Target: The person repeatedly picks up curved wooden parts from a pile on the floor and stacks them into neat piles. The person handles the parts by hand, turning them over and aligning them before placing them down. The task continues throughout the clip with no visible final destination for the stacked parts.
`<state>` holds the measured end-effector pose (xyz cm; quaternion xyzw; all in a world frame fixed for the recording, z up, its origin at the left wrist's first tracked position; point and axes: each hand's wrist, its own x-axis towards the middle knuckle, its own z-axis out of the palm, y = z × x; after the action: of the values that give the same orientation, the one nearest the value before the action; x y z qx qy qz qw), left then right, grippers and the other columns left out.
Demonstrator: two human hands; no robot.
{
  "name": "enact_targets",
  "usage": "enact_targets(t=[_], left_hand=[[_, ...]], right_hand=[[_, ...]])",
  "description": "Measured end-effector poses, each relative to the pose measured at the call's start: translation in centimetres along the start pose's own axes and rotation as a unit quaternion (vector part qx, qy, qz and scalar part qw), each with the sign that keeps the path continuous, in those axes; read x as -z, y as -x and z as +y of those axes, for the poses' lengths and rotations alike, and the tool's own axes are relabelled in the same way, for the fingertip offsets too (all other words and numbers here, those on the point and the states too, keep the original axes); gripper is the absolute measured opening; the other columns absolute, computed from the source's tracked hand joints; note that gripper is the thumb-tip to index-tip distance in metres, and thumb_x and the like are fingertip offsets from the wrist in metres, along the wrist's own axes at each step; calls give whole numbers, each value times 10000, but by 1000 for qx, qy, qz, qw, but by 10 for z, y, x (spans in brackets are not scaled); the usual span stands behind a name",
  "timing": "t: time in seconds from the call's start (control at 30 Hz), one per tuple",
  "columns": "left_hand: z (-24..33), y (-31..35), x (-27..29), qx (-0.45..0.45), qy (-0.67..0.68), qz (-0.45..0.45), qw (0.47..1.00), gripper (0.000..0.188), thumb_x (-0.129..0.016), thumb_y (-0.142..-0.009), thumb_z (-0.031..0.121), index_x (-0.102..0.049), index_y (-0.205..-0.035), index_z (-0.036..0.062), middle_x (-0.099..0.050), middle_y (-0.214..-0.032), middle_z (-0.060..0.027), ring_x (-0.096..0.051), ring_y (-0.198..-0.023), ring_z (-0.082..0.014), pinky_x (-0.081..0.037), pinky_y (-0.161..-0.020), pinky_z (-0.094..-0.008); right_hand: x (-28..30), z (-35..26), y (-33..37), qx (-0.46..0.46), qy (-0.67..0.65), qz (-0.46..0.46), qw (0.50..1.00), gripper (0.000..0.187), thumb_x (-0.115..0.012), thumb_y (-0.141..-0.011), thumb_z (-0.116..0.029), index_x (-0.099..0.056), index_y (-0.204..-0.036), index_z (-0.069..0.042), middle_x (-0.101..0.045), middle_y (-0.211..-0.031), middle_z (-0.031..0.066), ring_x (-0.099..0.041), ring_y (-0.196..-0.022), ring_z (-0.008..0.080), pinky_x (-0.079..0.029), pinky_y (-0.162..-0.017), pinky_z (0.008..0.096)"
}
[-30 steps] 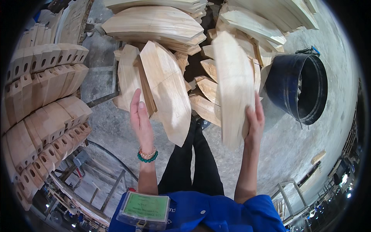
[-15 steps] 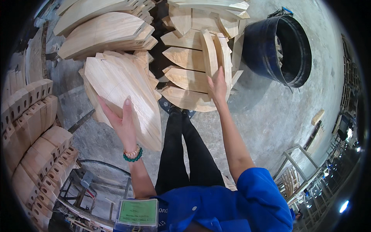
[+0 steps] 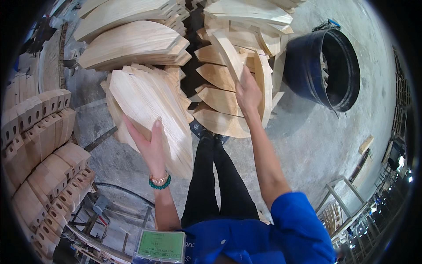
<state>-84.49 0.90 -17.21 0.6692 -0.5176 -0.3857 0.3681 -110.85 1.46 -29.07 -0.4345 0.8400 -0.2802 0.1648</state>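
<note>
While the left hand [image 3: 149, 147], thumb and fingers spread wide, rests at the wide board's [image 3: 147, 99] near-left edge, the right hand [image 3: 248, 94] has its fingers closed round the narrow board's [image 3: 227, 53] near end, above the right stack [image 3: 224, 116]. Grey floor [image 3: 312, 149] stretches right, between stack and dark bucket [image 3: 303, 66] too. Versus half a second ago, narrow board slants further left, gap to neighbouring board [image 3: 263, 83] wider.

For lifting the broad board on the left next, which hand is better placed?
Left, I'd judge: the left hand is spread at that board, thumb over its face. The right hand appears to grip a narrow wooden piece, so seems less free.
</note>
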Motion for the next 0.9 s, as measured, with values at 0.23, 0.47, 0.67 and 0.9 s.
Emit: enact_targets(t=[0.23,0.47,0.67,0.9], left_hand=[[12,1,-9,-10,-8,-12,1000,822,-650,-883,166,-135,-1500,-9,-218,-1522,-233,-253,-1397,-336,-220,-1143,-411],[67,-32,5,-321,-269,-91,903,765,-722,-809,325,-383,-1428,32,-308,-1505,-202,-256,-1407,-384,-216,-1142,-485],[177,-26,17,-355,-370,-279,812,644,-753,-726,447,-572,-1242,109,-616,-1176,-103,-583,-1094,-254,-402,-995,-448],[72,-2,104,-22,68,6,997,290,-584,-955,272,-611,-1130,43,-642,-986,-21,-590,-869,-97,-470,-736,-225]], right_hand=[[17,30,-6,-84,-56,-123,987,624,-651,-798,-116,-456,-1390,-105,-637,-1185,119,-639,-1017,267,-497,-862,368],[134,7,-12,-140,-420,-388,808,672,-719,-786,-115,-452,-1393,-3,-594,-1269,76,-540,-1152,132,-391,-1007,270],[220,-133,-30,112,-233,-541,800,643,-718,-781,-140,-484,-1360,16,-586,-1293,98,-523,-1176,148,-379,-1003,275],[227,-93,-5,116,-277,-22,954,431,-598,-903,-70,-526,-1322,1,-555,-1336,123,-508,-1242,216,-364,-1063,330]])
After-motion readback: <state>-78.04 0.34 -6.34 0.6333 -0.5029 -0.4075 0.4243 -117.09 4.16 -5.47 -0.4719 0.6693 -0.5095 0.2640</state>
